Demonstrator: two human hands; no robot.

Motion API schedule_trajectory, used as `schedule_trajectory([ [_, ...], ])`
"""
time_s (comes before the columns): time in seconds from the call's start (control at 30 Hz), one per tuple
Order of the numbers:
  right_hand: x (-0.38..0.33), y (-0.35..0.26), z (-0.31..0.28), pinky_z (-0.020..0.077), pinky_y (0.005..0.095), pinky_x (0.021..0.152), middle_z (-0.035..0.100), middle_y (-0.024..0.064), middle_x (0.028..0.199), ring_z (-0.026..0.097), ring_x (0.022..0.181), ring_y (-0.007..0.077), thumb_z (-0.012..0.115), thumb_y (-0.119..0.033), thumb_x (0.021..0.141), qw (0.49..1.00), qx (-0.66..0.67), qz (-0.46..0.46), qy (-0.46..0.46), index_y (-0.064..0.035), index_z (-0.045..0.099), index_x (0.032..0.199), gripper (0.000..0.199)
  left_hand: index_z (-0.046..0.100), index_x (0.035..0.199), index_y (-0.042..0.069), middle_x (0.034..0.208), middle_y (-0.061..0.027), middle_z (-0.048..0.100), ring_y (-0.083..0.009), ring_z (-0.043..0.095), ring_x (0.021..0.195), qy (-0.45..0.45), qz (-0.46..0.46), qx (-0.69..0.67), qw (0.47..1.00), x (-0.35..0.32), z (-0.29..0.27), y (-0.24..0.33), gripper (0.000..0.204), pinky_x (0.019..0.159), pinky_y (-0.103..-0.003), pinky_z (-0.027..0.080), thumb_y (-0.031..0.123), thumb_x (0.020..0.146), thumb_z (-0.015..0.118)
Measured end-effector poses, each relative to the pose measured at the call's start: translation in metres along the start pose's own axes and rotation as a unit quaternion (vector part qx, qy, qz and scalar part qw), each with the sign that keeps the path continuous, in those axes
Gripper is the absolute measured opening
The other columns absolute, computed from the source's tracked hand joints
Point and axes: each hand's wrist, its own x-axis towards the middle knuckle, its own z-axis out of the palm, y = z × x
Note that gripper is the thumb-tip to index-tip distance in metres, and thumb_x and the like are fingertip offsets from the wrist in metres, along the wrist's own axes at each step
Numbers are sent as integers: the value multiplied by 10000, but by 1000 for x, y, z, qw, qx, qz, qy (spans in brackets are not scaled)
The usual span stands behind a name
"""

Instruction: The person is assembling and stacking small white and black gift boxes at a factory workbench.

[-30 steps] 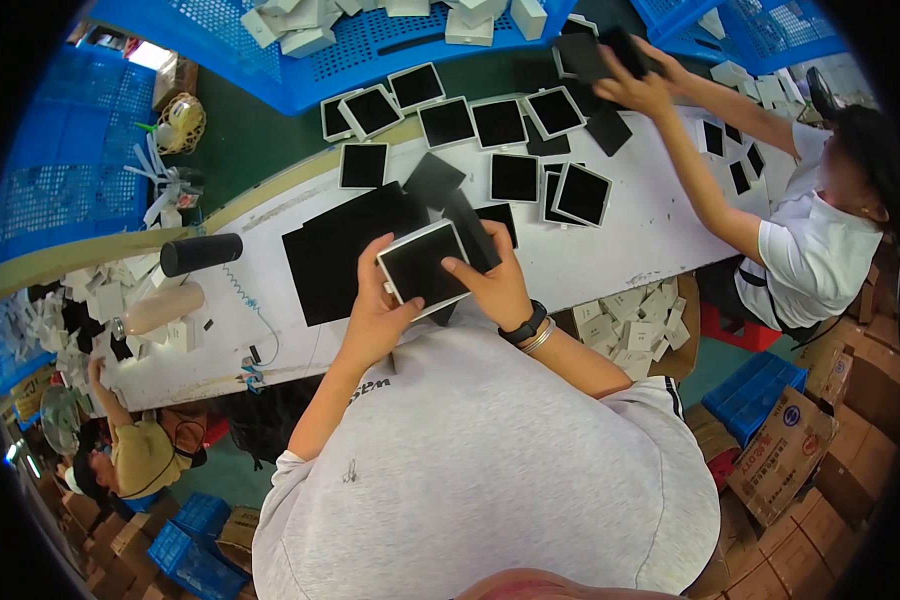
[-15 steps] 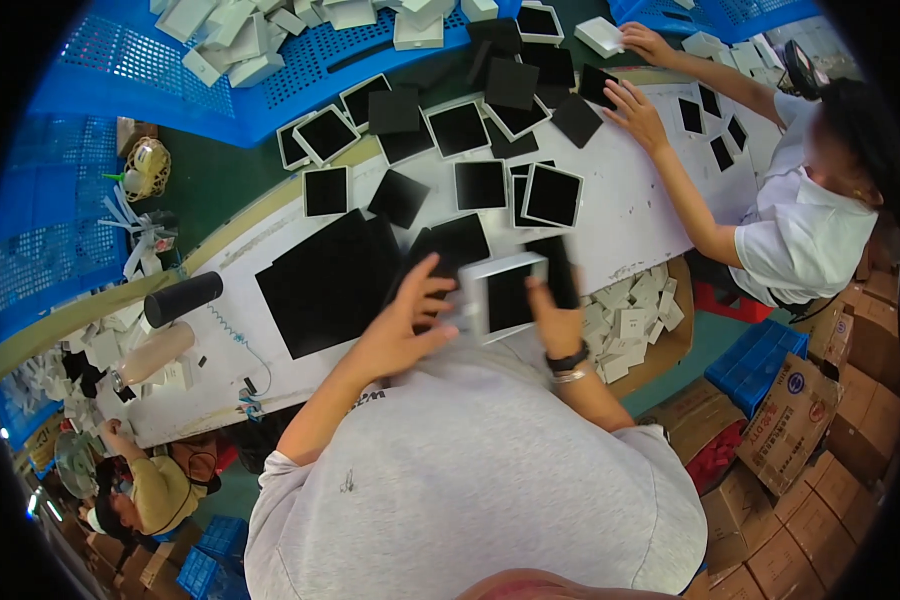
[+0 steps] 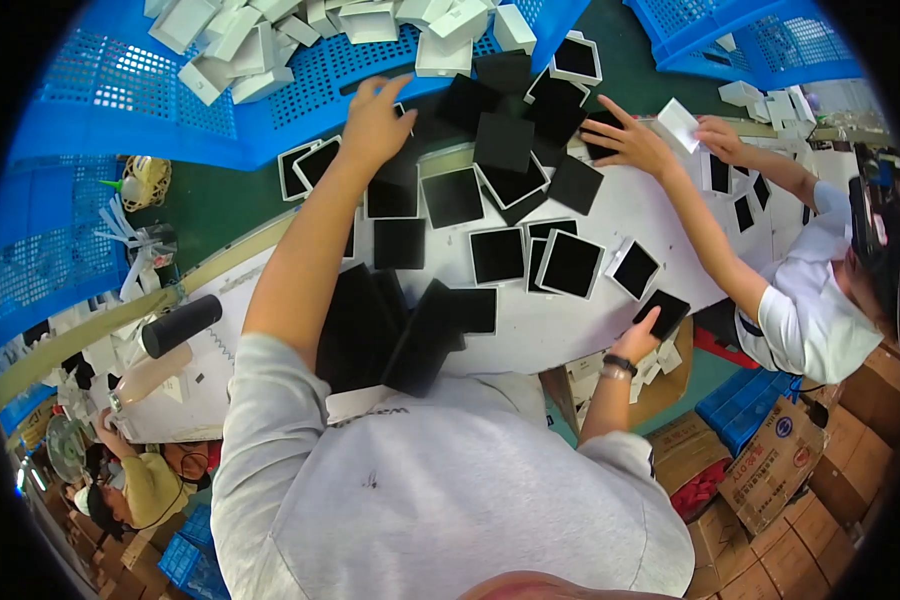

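My left hand (image 3: 370, 130) reaches far across the table to the edge of the blue crate (image 3: 300, 85). Its fingers are spread over a white-rimmed tray with a black inside, mostly hidden beneath them. At the table's near right edge, my right hand (image 3: 638, 338) grips a black square pad (image 3: 663, 312) between thumb and fingers. Just beyond it lies a white box with a black insert (image 3: 634, 269). Several more white boxes with black inserts (image 3: 497, 256) are spread over the middle. Large black sheets (image 3: 420, 340) lie stacked close to my body.
Loose black squares (image 3: 503, 142) are piled at the far side. White boxes (image 3: 255, 50) fill the blue crate. At right, a co-worker's hand (image 3: 625, 142) spreads over a black piece; the other holds a white box (image 3: 677, 125). A black cylinder (image 3: 182, 326) lies at left.
My left hand has moved from near my body to the crate's edge. My right hand has moved right; the white box no longer in it, it holds a black pad.
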Motion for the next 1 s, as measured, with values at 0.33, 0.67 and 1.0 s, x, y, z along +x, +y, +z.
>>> schedule_trajectory([
  [0.33,-65,-130,44,446,327,921,554,109,1157,565,1029,186,532,-173,940,934,144,5,-328,9,461,1197,323,606,998,115,1098,-195,554,-371,580,977,-129,-60,21,990,46,41,-20,209,834,-435,482,208,814,639],
  [0.67,-193,-154,110,379,269,944,513,74,1181,474,1073,130,555,-168,931,733,213,131,-633,-6,377,1303,443,632,901,23,1275,-219,457,-305,582,1021,-7,-30,-102,994,-191,-139,127,200,752,-331,541,-29,715,680],
  [1.0,-241,-174,67,501,303,800,421,195,1260,569,1034,226,630,-100,861,742,128,-116,-648,-31,214,1393,679,225,1354,17,1269,-121,387,-216,479,1131,51,-288,-585,757,-248,-168,157,706,900,-329,487,-19,793,652],
])
